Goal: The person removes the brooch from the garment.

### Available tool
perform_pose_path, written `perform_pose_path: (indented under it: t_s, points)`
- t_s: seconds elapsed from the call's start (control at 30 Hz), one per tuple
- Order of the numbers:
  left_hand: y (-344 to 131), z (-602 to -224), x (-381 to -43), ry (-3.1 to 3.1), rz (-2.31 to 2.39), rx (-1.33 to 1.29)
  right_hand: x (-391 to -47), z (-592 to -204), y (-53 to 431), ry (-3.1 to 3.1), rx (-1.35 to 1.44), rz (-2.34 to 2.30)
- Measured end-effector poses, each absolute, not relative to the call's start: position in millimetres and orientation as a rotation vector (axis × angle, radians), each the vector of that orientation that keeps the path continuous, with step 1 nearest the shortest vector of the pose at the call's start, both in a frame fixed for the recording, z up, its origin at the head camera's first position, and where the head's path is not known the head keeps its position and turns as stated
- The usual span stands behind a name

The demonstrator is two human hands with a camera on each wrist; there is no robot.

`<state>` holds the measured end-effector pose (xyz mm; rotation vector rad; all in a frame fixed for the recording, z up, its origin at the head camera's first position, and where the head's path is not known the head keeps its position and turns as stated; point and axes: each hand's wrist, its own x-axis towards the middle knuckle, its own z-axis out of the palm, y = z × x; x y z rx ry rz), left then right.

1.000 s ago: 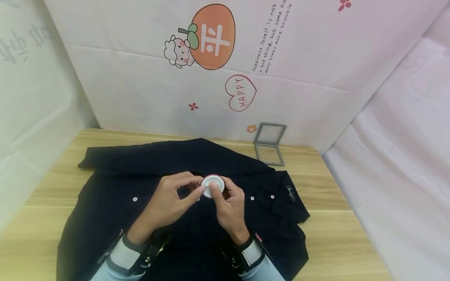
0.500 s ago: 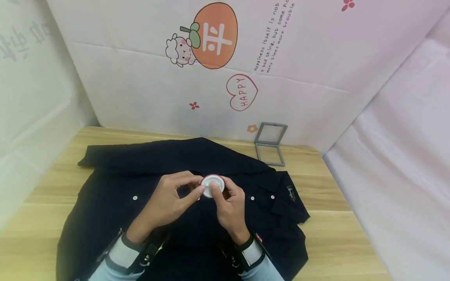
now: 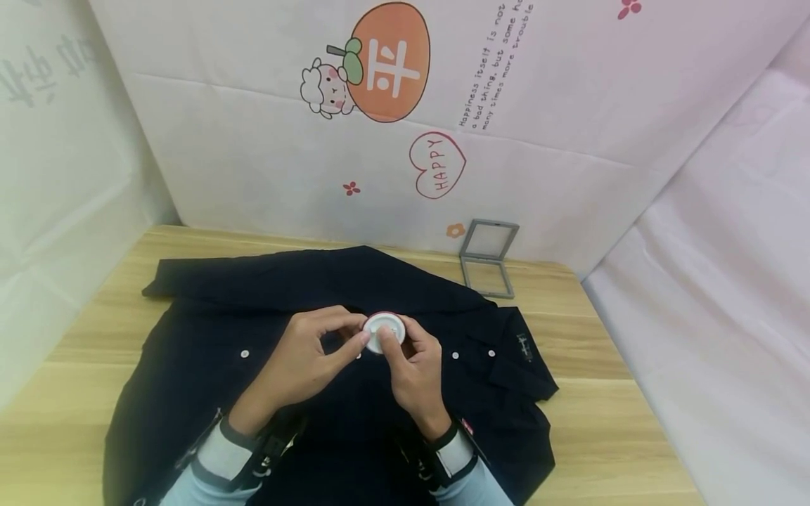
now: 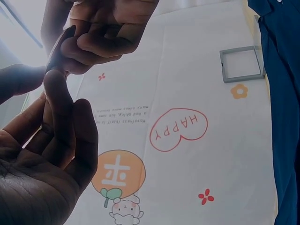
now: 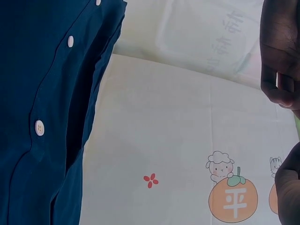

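A small round badge [image 3: 377, 322], white-backed with a red rim and what looks like a pin across its back, is held between both hands above a dark navy shirt [image 3: 272, 281]. My right hand [image 3: 416, 369] grips it, thumb pressed on the white back and fingers curled behind. At the badge's left edge, my left hand [image 3: 306, 355] pinches with thumb and forefinger. The left wrist view shows the badge [image 4: 58, 48] edge-on and dark among the fingers. In the right wrist view the badge cannot be made out; only parts of the hands show at the right edge.
The shirt lies spread on a wooden table [image 3: 595, 344], with white buttons [image 3: 245, 354] along its front and the collar to the right. A grey hinged frame [image 3: 487, 258] stands unfolded at the back right. Printed white cloth [image 3: 253, 154] walls the table's back and sides.
Both hands keep their hold on the badge with almost no motion. The whole head view has shifted very slightly.
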<state>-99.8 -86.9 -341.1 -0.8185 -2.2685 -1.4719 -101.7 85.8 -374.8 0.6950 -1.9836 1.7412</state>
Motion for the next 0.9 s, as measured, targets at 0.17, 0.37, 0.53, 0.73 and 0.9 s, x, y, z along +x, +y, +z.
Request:
perform_pose_path:
  t_s: [0.17,0.37,0.53,0.73,0.9]
  points:
    - [-86.7,-340.6,-99.8,-2.264,-1.462,-0.821,-102.8,-375.2,85.1,-1.970,0.702,1.731]
    - [-86.5,-340.2,-99.1,-2.259,-1.463,-0.835,-103.1,-374.4,84.7,-1.963,0.691,1.701]
    - [-86.5,-340.3,-99.0,-2.264,-1.468,-0.830,-103.8,-374.4,85.2,-1.952,0.716,1.721]
    - [-86.3,-340.6,-100.6,-2.279,-1.471,-0.838,-104.2,-372.9,86.1,-1.940,0.729,1.785]
    - [-86.1,-341.5,-101.6,-2.295,-1.470,-0.828,-102.8,-373.0,85.0,-1.941,0.708,1.812]
